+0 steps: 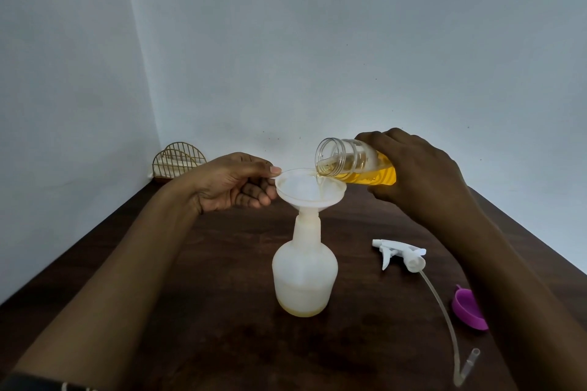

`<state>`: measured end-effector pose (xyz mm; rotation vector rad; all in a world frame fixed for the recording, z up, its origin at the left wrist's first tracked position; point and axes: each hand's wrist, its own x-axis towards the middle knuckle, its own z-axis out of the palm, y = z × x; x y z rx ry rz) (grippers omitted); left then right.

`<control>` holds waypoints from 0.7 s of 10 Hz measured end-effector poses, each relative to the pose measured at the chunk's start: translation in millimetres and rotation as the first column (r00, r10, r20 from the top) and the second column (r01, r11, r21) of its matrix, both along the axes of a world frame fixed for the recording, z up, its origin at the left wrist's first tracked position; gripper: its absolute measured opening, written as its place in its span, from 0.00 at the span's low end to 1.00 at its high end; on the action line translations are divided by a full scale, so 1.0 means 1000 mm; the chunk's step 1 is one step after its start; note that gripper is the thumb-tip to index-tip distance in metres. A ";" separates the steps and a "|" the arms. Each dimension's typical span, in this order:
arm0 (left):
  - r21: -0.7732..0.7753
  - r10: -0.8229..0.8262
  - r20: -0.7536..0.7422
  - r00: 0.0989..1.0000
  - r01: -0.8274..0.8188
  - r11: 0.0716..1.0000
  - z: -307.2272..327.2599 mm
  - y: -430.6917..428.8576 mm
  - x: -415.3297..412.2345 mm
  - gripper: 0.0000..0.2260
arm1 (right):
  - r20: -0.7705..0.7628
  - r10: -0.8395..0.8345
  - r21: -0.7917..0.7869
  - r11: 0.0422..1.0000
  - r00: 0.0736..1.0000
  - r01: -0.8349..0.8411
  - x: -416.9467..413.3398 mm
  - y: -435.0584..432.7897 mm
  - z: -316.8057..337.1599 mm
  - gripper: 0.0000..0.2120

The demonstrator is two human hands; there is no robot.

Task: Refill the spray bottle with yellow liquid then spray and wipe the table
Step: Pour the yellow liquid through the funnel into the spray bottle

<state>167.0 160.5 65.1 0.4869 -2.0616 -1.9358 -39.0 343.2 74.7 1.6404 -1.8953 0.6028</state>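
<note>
A translucent white spray bottle [304, 273] stands uncapped on the dark wooden table [206, 279], with a shallow layer of yellow liquid at its bottom. A white funnel [309, 192] sits in its neck. My left hand [236, 182] pinches the funnel's rim on the left side. My right hand [419, 174] grips a clear bottle of yellow liquid [355, 162], tipped on its side with its mouth over the funnel. A thin stream runs from it into the funnel. The white spray head [401, 254] lies on the table to the right, its long tube [444, 320] trailing toward me.
A purple cap [468, 309] lies at the right, near my right forearm. A gold wire rack [178, 162] stands in the far left corner against the wall. The table's edges run diagonally along both sides.
</note>
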 end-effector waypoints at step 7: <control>0.008 -0.010 0.000 1.000 0.010 1.000 0.001 0.000 0.000 0.20 | -0.012 -0.006 -0.006 1.000 1.000 0.006 0.000 0.000 0.001 0.30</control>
